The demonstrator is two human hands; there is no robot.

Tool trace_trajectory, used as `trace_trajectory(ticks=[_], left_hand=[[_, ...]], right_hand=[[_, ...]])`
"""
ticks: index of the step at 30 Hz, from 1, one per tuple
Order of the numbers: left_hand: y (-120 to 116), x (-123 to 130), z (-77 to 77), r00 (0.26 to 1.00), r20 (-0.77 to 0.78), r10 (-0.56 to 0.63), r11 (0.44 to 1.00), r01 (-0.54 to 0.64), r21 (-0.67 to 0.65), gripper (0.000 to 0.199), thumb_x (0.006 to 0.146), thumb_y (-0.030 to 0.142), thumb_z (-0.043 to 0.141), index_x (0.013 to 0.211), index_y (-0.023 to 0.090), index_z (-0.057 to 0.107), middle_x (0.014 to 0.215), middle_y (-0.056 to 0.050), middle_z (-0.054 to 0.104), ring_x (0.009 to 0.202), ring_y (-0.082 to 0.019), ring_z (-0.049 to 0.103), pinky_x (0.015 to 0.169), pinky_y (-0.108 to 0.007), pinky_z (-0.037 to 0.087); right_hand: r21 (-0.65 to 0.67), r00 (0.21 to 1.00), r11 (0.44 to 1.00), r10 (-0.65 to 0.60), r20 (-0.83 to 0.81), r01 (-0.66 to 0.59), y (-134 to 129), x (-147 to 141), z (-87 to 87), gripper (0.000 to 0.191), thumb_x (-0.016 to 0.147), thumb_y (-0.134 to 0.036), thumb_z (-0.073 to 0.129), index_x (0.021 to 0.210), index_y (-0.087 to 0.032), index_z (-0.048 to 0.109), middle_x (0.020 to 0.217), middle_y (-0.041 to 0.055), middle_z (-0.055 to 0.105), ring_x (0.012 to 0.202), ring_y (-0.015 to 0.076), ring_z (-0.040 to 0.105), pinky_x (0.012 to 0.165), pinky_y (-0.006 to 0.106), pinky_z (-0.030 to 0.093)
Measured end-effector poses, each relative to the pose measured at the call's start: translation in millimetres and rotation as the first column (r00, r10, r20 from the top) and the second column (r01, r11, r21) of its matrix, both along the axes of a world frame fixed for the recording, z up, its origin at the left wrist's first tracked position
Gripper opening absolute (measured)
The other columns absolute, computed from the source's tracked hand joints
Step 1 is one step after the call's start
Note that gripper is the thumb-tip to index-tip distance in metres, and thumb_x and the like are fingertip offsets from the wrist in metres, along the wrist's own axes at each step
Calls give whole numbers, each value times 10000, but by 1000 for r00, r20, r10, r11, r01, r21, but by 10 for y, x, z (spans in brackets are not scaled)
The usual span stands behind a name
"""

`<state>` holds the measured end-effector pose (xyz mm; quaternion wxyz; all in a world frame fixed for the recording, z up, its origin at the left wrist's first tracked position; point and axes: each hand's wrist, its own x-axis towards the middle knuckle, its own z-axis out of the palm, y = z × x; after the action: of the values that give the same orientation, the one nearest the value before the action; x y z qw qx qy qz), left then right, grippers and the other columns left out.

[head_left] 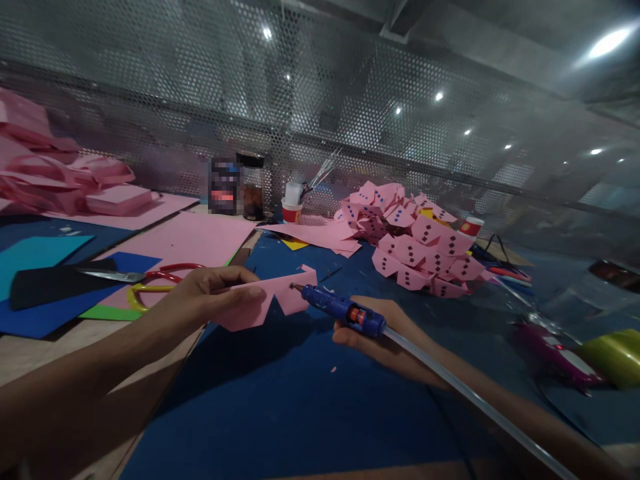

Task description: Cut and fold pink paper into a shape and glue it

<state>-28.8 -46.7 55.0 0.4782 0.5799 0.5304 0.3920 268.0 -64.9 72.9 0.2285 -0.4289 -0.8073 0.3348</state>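
Observation:
A folded pink paper piece (245, 312) with notched edges is pinched between the thumb and fingers of my left hand (213, 293). My right hand (383, 330) is wrapped round a blue glue gun (345, 310), from whose back a long clear glue stick (465, 393) runs down to the right. The nozzle meets or nearly meets the right part of the pink paper. Both hands are above a dark blue board (260, 413).
Pink paper shapes with dark dots (430, 250) are heaped at the back right. Scissors (165, 277) lie left on coloured sheets. A red-and-white cup (292, 210) and a dark-lidded jar (253, 190) stand behind. A purple glue gun (557, 353) lies far right.

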Motion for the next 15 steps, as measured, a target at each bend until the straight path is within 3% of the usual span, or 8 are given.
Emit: trace_trajectory(ticks=[6, 11, 15], left_hand=[[25, 16, 6, 998, 19, 56, 997, -56, 45, 314, 703, 472, 798, 783, 179, 718, 670, 8, 644, 609, -127, 550, 556, -202, 395], [50, -5, -13, 998, 43, 42, 999, -43, 34, 323, 660, 474, 830, 775, 194, 718, 636, 16, 619, 580, -120, 531, 514, -187, 386], [52, -12, -24, 998, 49, 30, 999, -32, 27, 292, 704, 463, 805, 770, 193, 715, 650, 4, 622, 583, -115, 531, 506, -180, 384]], right_hand=[[34, 1000, 999, -11, -5, 12, -8, 1, -15, 419, 870, -588, 668, 852, -171, 643, 762, 11, 581, 665, 127, 518, 568, 237, 371], [77, 999, 996, 31, 40, -34, 17, 6, -28, 420, 892, -586, 632, 811, -175, 607, 750, 14, 575, 653, 129, 513, 567, 241, 373], [85, 998, 996, 17, 59, -22, 37, 1, -57, 425, 884, -589, 635, 778, -183, 564, 719, 5, 546, 634, 128, 493, 557, 244, 354]])
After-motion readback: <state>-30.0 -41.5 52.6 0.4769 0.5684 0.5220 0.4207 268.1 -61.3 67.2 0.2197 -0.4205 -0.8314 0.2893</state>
